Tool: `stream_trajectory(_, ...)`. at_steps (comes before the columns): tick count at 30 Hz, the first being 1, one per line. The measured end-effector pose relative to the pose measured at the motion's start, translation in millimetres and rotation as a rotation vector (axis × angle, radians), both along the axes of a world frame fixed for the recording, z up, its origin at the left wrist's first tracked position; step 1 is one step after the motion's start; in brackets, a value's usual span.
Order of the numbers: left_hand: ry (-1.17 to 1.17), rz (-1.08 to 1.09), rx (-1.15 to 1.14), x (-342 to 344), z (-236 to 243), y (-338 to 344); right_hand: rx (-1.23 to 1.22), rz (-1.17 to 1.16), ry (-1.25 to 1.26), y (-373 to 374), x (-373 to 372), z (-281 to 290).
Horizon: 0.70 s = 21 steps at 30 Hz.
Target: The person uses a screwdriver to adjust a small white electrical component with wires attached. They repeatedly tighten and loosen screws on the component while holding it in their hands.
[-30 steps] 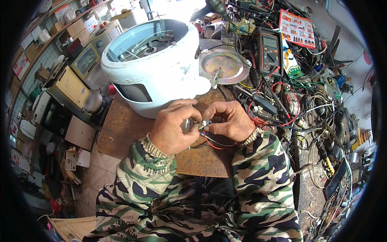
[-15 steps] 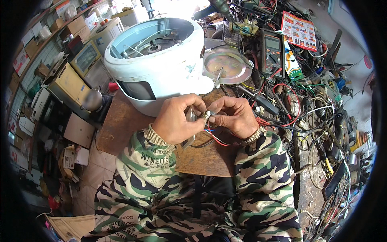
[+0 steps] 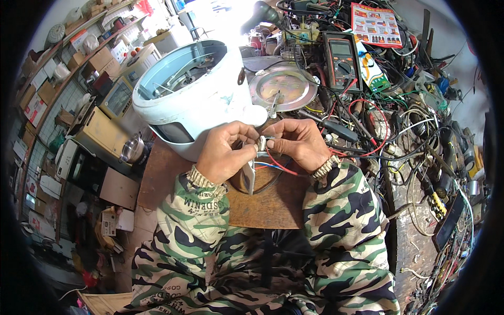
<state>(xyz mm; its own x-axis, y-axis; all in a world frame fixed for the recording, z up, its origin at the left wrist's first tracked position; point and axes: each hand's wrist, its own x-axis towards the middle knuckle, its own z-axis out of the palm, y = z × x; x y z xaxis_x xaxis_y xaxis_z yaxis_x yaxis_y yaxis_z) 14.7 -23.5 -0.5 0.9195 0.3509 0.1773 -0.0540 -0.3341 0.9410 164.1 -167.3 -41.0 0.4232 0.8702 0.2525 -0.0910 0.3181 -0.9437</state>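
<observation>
Got this little pale part (image 3: 261,143) pinched between left hand (image 3: 222,152) and right hand (image 3: 297,144) fingertips, with coloured wires (image 3: 281,167) just below the fingers, big whitish appliance shell (image 3: 197,113) beyond.

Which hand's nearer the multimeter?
Right. In the picture, the right hand is below the multimeter and somewhat left of it; the left hand is farther left, also below it. Neither touches it.
</observation>
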Motion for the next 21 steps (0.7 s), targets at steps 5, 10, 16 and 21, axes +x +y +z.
stream_trajectory(5, 0.007, -0.053, 0.206, 20, -6, -7, -0.023, -0.023, -0.026, -15, 16, -11)
stream_trajectory(10, 0.15, 0.021, 0.43, 24, 7, -21, 0.03, -0.025, -0.043, -14, 25, -19)
stream_trajectory(16, 0.122, 0.155, 0.461, 3, 8, -20, 0.043, 0.058, -0.058, -1, 12, -7)
stream_trajectory(21, 0.064, 0.044, 0.323, 23, -7, -17, 0.065, 0.01, -0.103, -10, 28, -19)
